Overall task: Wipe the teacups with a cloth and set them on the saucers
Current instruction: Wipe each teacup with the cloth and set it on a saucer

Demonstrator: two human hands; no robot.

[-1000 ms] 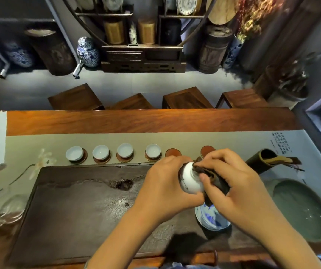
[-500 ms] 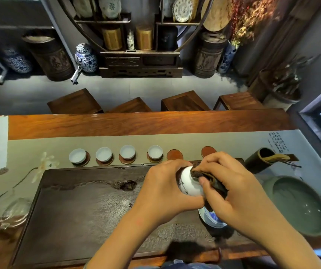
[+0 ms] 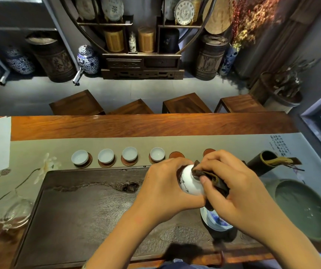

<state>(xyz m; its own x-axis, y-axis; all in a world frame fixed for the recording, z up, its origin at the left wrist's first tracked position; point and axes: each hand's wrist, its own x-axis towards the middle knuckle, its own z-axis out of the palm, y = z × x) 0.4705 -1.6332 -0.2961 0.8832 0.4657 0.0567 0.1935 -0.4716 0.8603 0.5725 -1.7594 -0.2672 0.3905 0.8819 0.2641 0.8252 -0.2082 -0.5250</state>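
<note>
Head view: a white teacup (image 3: 191, 181) is held above the right part of the dark tea tray (image 3: 78, 206), the left hand (image 3: 163, 193) curled around its side. The right hand (image 3: 233, 189) pinches a brown cloth (image 3: 214, 179) against the cup. Farther back on the table (image 3: 136, 125), four teacups (image 3: 118, 156) sit on saucers; two saucers (image 3: 176, 155) to their right are bare.

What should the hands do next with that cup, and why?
Probably finish the wipe, then set the cup on the nearer empty saucer. The left hand grips it while the right hand presses the cloth against it, and four saucers already hold cups.
</note>
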